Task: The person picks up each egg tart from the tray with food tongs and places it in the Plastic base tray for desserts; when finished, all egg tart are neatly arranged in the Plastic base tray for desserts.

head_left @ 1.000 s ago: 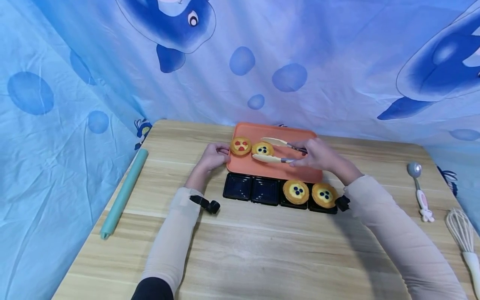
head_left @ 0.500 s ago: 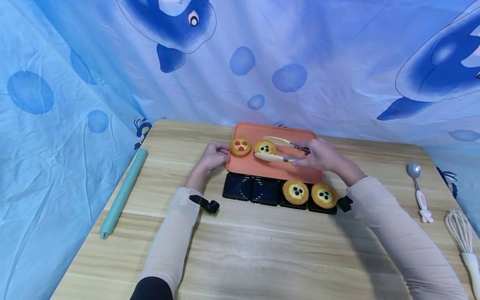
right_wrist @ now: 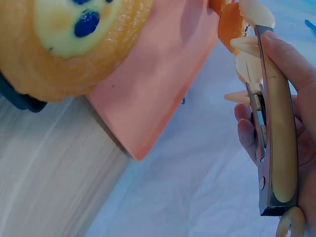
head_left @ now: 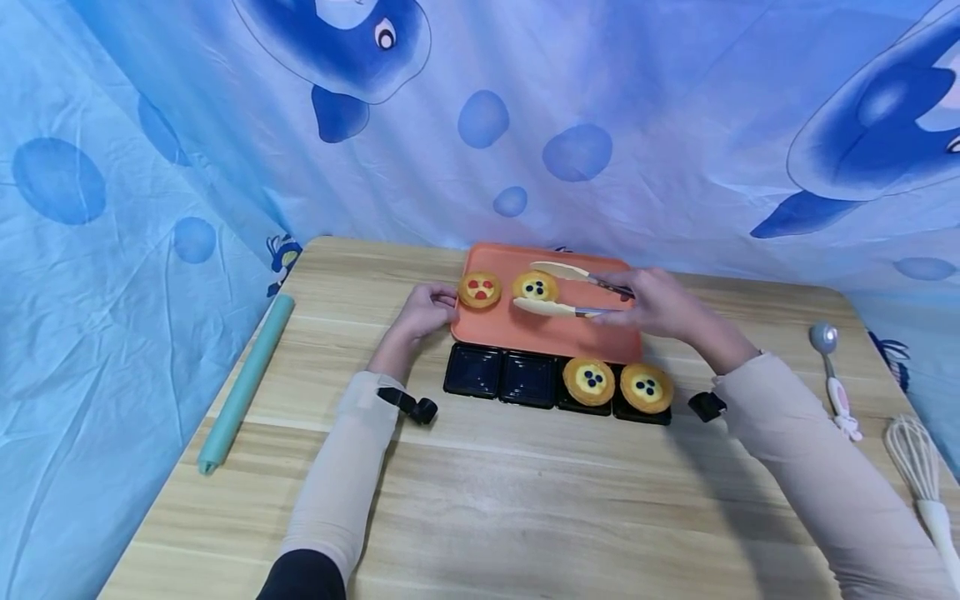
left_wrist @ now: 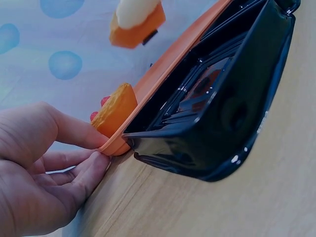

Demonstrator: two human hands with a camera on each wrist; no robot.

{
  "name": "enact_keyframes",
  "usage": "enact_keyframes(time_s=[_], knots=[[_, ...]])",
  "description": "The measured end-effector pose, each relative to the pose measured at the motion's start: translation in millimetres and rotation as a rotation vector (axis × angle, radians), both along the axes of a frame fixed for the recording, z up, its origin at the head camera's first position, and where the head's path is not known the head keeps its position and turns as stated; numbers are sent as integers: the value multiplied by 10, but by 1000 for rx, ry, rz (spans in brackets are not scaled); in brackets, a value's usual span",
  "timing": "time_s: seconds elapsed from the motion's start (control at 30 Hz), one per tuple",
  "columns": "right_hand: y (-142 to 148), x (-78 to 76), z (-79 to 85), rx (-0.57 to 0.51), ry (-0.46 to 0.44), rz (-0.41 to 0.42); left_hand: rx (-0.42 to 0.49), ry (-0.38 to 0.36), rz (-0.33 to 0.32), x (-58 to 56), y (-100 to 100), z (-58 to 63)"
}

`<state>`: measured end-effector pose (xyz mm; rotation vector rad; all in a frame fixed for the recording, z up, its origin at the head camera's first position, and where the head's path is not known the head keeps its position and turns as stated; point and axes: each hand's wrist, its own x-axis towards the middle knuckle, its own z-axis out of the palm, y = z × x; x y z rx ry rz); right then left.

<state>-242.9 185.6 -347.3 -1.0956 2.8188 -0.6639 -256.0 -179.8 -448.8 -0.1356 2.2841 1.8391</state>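
My right hand (head_left: pixel 663 307) grips a pair of tongs (head_left: pixel 546 307) with cream tips and wood-look handles. Between the tips is a tart (head_left: pixel 536 287) with blueberries, raised above the orange tray (head_left: pixel 570 336); the left wrist view shows this tart (left_wrist: pixel 138 32) in the air. At the tray's left end, my left hand (head_left: pixel 424 313) pinches the rim between thumb and fingers. Just inside that rim lies a tart with red berries (head_left: pixel 480 289). Along the tray's near side runs a row of black square dishes (head_left: pixel 472 371). Two blueberry tarts (head_left: pixel 588 381) sit in the right-hand dishes; the left two hold nothing.
A teal rolling pin (head_left: pixel 247 383) lies at the table's left edge. On the right are a spoon (head_left: pixel 837 392) with a rabbit handle and a white whisk (head_left: pixel 917 467). A blue curtain (head_left: pixel 637 100) hangs behind the wooden table (head_left: pixel 487 500).
The tongs and the blueberry tart between their tips have risen from the tray and shifted slightly right. My right arm has moved right with them. My left hand stays at the tray rim.
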Motion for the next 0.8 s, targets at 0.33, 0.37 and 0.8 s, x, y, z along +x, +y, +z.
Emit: enact_keyframes(time_s=[0.33,0.37,0.8], knots=[[118,211,182,17,29,-12,10,-13,9,-18,3,-8],[122,239,199,24,26,-7,14,-16,9,-20,1,-9],[143,444,192,51,13,6,-18,-20,-7,-16,-7,20]])
